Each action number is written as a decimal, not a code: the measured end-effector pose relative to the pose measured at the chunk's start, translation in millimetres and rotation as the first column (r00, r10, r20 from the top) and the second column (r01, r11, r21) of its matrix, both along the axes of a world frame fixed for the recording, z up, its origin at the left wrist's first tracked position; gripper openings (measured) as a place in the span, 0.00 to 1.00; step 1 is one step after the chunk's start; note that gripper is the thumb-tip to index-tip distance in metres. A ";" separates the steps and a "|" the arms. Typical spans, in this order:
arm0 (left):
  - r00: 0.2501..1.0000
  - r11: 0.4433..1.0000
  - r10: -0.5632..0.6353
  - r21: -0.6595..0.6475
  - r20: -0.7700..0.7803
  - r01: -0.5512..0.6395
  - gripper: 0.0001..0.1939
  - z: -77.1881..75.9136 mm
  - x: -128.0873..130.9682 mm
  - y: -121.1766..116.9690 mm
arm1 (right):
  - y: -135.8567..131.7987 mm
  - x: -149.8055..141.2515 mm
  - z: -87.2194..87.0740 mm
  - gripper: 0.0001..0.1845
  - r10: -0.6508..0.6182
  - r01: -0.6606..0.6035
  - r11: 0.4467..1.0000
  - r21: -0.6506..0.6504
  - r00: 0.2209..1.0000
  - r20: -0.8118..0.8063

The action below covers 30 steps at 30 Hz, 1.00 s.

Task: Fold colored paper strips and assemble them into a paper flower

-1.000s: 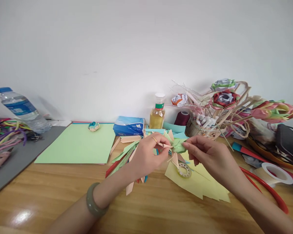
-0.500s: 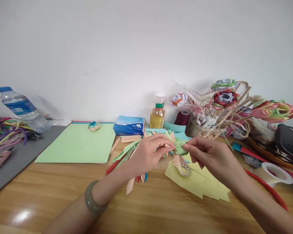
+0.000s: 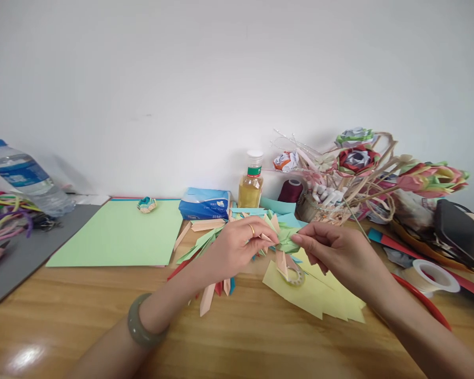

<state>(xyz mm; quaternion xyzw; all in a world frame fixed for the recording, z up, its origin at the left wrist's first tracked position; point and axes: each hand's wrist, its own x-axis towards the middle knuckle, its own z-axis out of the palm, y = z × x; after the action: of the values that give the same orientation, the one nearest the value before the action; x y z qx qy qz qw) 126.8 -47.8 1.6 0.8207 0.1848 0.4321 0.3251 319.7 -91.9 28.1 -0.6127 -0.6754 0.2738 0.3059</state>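
1. White wall (image 3: 181, 79) rose behind a wood-grain tabletop (image 3: 229, 347); at the left, a grey mat (image 3: 27, 255) bore tangled coloured cords (image 3: 6, 218), with a blue-capped water bottle (image 3: 21, 173) near them.
2. The person's left hand (image 3: 239, 245) pinched the left side of a green-and-peach folded paper piece (image 3: 287, 241) between thumb and fingertips; a gold ring (image 3: 252, 230) circled one finger, and a greenish bangle (image 3: 138, 321) ringed the wrist.
3. The right hand (image 3: 334, 242) gripped the same piece's right edge between thumb and forefinger; its other fingers curled below.
4. The piece sat between both hands, in front of the paper clutter; one peach point hung down by a tape roll (image 3: 299, 276) on yellow paper sheets (image 3: 319, 302); whether they touched, I could not tell.
5. Folded paper strips (image 3: 207, 300) lay around the left forearm; farther left, a teal-and-peach paper flower (image 3: 147, 204) rested on a pale green sheet (image 3: 114, 237).
6. Beyond the hands stood a blue tissue pack (image 3: 204, 204), a bottle of yellow liquid (image 3: 250, 189) and a maroon thread spool (image 3: 290, 190); larger paper flowers (image 3: 357, 159) spread at the right, above a white ribbon spool (image 3: 450, 284).
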 end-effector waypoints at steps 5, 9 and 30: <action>1.000 1.000 -0.008 0.009 -0.025 0.008 0.08 1.1 -1.6 0.2 | -0.4 0.5 1.4 0.19 -0.004 0.004 1.000 -0.010 1.000 -0.020; 0.999 1.000 -0.026 0.000 -0.035 0.026 0.08 2.3 -2.1 -0.1 | -0.4 0.5 1.3 0.19 -0.004 0.004 1.000 0.002 1.000 -0.010; 0.994 0.924 -0.091 -0.368 0.063 0.108 0.04 2.7 -3.2 5.8 | -7.6 -1.4 11.3 0.10 0.183 -0.176 0.930 0.323 0.983 0.009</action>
<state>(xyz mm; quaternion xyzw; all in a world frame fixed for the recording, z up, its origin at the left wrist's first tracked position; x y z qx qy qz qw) 123.6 -42.0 4.3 0.7429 0.2138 0.3906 0.4998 318.3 -99.5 39.4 -0.4873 -0.7607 0.1930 0.3829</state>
